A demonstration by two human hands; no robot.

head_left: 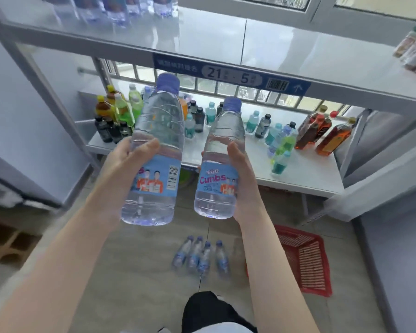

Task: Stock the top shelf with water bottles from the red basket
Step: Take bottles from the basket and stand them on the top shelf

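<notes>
Head view: the left hand (127,159) is wrapped round one water bottle (156,131) and the right hand (243,179) round a second bottle (223,140), both upright just below the top shelf (226,39). At the back of that shelf stocked bottles (115,8) already stand. Far below it, four floor bottles (199,257) wait beside the red basket (305,260), so stocking seems partway done.

Bright, even daylight. Light is admitted through the window (375,6) at 1 o'clock and through the barred opening (250,93) near centre. Pale glare is spread over the top shelf (226,39). Stocked bottles (115,10) at 11 o'clock and floor bottles (199,255) at 6 are smeared by blur. Shelf edges are bowed toward the borders. The label (216,180) on the water bottle (223,131) near centre is rendered sharp.
</notes>
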